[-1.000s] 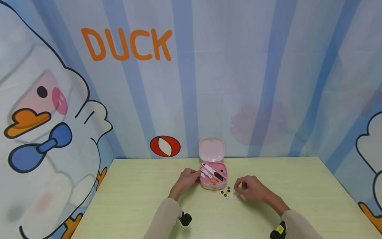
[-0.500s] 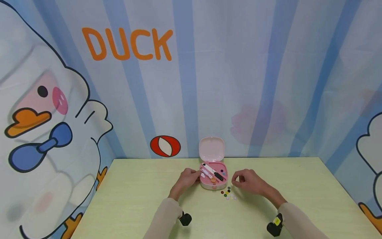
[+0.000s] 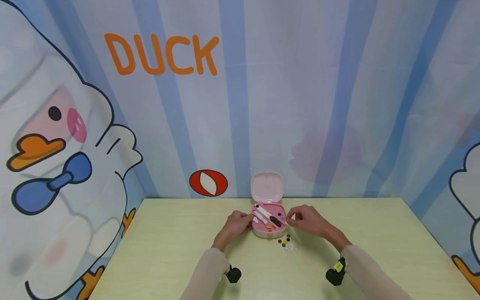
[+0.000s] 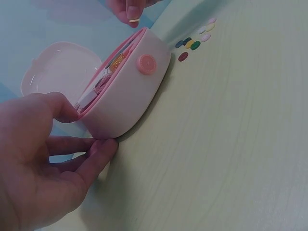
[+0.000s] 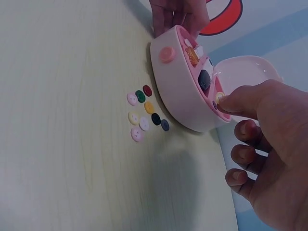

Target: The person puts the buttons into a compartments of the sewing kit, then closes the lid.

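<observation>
A pink-and-white sewing kit box (image 3: 268, 234) stands with its lid (image 3: 267, 187) raised. My left hand (image 3: 235, 225) holds the box's left side, thumb at the rim and fingers low against the wall in the left wrist view. Between the thumb and forefinger of my right hand (image 3: 309, 221) is a small pale yellow button (image 4: 134, 20), over the right end of the box. Inside lie a white-and-black tool (image 3: 267, 214), an orange item (image 5: 192, 56) and a few small buttons. Several loose buttons (image 5: 144, 123) in red, green, yellow, black, pink and white lie on the table before the box.
The pale wooden table (image 3: 168, 250) ends just behind the box at a blue-striped curtain (image 3: 258, 104) printed with ducks. The raised lid stands close to that curtain. A black wrist camera (image 3: 233, 275) sits below my left sleeve, another (image 3: 335, 275) below my right.
My right hand has moved up and left from beside the loose buttons to the box's right rim, carrying the button. My left hand stays on the box.
</observation>
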A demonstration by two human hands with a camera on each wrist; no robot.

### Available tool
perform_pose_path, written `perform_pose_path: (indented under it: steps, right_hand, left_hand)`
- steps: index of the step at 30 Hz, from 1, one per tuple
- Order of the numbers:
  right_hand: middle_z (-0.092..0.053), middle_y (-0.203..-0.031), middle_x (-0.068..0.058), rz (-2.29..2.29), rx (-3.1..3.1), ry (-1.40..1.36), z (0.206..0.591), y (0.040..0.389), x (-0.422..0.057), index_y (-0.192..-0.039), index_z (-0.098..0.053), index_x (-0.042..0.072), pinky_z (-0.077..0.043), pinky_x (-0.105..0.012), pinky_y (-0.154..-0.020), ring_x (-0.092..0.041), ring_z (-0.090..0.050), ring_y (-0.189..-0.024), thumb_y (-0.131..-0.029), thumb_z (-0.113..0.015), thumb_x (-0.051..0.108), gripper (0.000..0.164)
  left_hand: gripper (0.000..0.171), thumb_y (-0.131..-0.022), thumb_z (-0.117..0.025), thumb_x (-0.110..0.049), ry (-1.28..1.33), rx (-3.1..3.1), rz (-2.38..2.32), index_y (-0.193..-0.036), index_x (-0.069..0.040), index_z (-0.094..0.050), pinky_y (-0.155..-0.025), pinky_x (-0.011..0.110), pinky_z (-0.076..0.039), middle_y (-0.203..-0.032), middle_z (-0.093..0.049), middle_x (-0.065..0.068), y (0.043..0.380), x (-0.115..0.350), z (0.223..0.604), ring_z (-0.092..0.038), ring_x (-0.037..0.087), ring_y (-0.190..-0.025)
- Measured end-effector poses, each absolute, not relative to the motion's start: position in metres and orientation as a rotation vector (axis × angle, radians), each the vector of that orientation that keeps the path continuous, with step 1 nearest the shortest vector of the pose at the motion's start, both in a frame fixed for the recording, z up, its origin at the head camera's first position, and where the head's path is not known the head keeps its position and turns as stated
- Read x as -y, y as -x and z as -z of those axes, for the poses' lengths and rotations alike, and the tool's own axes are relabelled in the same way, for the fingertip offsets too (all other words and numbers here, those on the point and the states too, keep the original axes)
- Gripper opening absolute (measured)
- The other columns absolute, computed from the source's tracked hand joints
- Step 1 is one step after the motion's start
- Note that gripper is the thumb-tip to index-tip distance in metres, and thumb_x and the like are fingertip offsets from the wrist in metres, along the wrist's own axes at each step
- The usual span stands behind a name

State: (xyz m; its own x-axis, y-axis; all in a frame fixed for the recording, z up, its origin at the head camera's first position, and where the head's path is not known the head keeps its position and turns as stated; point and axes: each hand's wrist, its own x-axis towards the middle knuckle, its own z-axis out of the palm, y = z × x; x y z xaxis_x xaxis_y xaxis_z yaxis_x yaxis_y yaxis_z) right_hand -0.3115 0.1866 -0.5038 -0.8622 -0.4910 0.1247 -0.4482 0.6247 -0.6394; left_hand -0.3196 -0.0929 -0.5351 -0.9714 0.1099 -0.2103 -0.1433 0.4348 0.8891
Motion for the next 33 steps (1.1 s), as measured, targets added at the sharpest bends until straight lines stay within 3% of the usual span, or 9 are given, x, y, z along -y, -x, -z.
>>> perform_pose_path:
  steps: [27,33]
  right_hand:
    - [-0.057,-0.074,-0.001,1.076,-2.760,0.525,0.504,0.336,-0.159,-0.097,-0.076,0.009,-0.041,-0.029,-0.059,-0.017,-0.051,-0.067,-0.099,-0.069,0.013,0.008]
    - [-0.057,-0.076,-0.001,1.073,-2.765,0.558,0.501,0.335,-0.155,-0.115,-0.076,0.005,-0.040,-0.027,-0.058,-0.017,-0.050,-0.069,-0.099,-0.069,0.012,0.019]
  left_hand:
    - [0.040,-0.106,-0.060,-0.028,0.040,-2.440,-1.558,-0.122,0.008,-0.069,-0.086,0.032,-0.058,-0.099,-0.070,0.008,0.317,0.093,0.533,-0.064,0.018,-0.091]
    - [0.041,-0.106,-0.060,-0.028,0.029,-2.449,-1.560,-0.123,0.008,-0.069,-0.087,0.033,-0.058,-0.100,-0.070,0.008,0.317,0.094,0.534,-0.064,0.019,-0.091]
